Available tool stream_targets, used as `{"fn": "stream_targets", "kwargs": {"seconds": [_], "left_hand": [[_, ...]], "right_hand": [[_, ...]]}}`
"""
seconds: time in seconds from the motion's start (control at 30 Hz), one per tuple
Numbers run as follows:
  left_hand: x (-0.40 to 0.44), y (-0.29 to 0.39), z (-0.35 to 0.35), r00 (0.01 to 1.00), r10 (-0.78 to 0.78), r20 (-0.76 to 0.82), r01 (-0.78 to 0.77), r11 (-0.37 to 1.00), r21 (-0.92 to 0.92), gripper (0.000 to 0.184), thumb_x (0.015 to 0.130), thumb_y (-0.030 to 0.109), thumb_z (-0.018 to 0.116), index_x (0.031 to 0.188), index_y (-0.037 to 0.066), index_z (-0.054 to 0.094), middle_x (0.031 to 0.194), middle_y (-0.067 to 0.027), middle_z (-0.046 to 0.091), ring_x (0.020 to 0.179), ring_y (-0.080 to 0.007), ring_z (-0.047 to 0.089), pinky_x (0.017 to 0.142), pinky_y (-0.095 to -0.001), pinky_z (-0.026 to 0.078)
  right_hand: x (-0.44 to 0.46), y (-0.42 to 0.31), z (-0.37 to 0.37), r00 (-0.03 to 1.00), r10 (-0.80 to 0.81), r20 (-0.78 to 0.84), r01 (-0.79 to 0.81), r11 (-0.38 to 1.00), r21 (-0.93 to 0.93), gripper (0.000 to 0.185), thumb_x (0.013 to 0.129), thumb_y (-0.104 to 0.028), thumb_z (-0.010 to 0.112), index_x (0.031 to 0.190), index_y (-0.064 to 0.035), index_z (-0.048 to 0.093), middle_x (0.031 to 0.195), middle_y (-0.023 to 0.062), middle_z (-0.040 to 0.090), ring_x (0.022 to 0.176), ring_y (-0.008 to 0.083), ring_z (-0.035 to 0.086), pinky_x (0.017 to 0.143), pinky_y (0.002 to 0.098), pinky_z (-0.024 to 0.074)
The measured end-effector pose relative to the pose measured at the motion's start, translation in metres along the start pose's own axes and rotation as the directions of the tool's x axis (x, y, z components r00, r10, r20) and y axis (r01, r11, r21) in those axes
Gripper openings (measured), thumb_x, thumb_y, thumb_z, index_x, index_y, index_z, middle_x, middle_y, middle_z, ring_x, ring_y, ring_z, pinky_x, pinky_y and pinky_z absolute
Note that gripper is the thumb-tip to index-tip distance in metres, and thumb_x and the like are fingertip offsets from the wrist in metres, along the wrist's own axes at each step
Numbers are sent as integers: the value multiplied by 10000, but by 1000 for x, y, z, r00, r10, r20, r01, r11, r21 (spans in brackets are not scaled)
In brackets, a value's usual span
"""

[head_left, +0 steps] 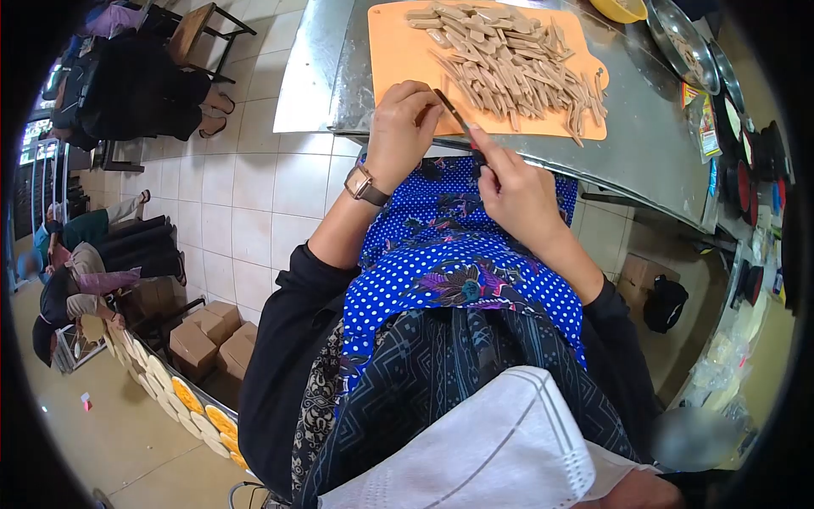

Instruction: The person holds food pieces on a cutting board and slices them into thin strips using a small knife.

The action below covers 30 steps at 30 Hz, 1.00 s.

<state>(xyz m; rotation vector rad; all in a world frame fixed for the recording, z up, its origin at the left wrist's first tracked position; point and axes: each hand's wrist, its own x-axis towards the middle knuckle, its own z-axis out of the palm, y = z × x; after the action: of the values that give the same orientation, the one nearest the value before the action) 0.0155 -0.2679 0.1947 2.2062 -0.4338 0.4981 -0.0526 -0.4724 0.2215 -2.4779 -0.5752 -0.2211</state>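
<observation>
My right hand [517, 187] is wrapped round the dark handle of a knife [456, 114], whose blade points up and left toward my other hand. My left hand [405, 127], with a watch on its wrist, has its fingers bent and pressed together at the blade's tip; what they hold, if anything, is too small to tell. Both hands are at the near edge of an orange cutting board [394, 51]. On the board lies a heap of light brown strips [517, 68], with wider pieces at its upper left.
The board rests on a metal table [644, 144]. A yellow bowl [619, 8] and a metal bowl [678, 42] stand at the upper right. Cardboard boxes [203, 335] are on the floor at the left. Other people are farther off at the left, beside round flat items in a row.
</observation>
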Motion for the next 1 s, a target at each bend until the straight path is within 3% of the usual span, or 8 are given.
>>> {"fn": "stream_targets", "kwargs": {"seconds": [0.07, 0.13, 0.2, 0.47, 0.57, 0.77, 1.0], "left_hand": [[0, -1, 1, 1000, 22, -13, -21, 1000, 15, 82, 822, -5, 731, 902, -17, 724, 943, -123, 699, 853, -308, 662, 769, -392, 548], [0, -1, -1, 1000, 6, -8, -6, 1000, 26, 92, 820, 4, 746, 910, -13, 736, 959, -124, 710, 877, -306, 685, 789, -385, 558], [-1, 0, 0, 1000, -5, 0, 5, 999, 32, 103, 819, 12, 761, 919, -9, 748, 975, -124, 721, 902, -305, 708, 808, -377, 568], [-3, -3, -2, 1000, -5, -12, 5, 1000, -4, 93, 830, 5, 752, 921, -13, 744, 990, -125, 714, 901, -304, 712, 810, -378, 575], [-5, -4, 0, 999, -35, -13, 35, 999, -24, 96, 826, 0, 754, 919, -20, 740, 985, -124, 704, 896, -303, 712, 799, -373, 576], [-5, -6, 3, 998, 17, -55, -16, 1000, 16, 94, 817, -5, 752, 908, -22, 735, 984, -127, 697, 893, -305, 704, 789, -378, 572], [-3, -3, 2, 998, 40, -42, -38, 998, 53, 96, 819, 4, 747, 910, -20, 731, 979, -127, 695, 908, -307, 691, 795, -377, 564]], "right_hand": [[6, -2, 10, 999, 28, 16, -28, 999, -22, 601, 866, -42, 638, 1454, -141, 560, 951, 145, 724, 668, 330, 695, 608, 421, 573], [12, -2, 11, 999, 23, 25, -23, 1000, -15, 608, 865, -48, 640, 1459, -138, 552, 938, 148, 717, 663, 341, 691, 612, 430, 574], [13, 0, 11, 999, -46, 9, 46, 999, -15, 632, 843, -88, 669, 1460, -67, 533, 874, 161, 684, 608, 352, 673, 549, 436, 561], [-24, 2, -10, 996, 43, 82, -45, 999, 25, 643, 838, -44, 656, 1467, -101, 533, 860, 140, 691, 605, 333, 675, 542, 438, 555], [-12, 2, -4, 999, 3, -52, 0, 998, 56, 635, 845, -51, 656, 1465, -101, 534, 857, 138, 690, 599, 333, 674, 541, 436, 555], [3, -7, 9, 1000, -2, 17, 2, 1000, 4, 634, 853, -82, 657, 1472, -84, 519, 846, 155, 680, 606, 352, 680, 549, 442, 564], [4, -11, 12, 994, 77, 80, -71, 995, -76, 655, 858, -46, 646, 1493, -138, 512, 916, 155, 705, 652, 333, 688, 590, 430, 563]]}}
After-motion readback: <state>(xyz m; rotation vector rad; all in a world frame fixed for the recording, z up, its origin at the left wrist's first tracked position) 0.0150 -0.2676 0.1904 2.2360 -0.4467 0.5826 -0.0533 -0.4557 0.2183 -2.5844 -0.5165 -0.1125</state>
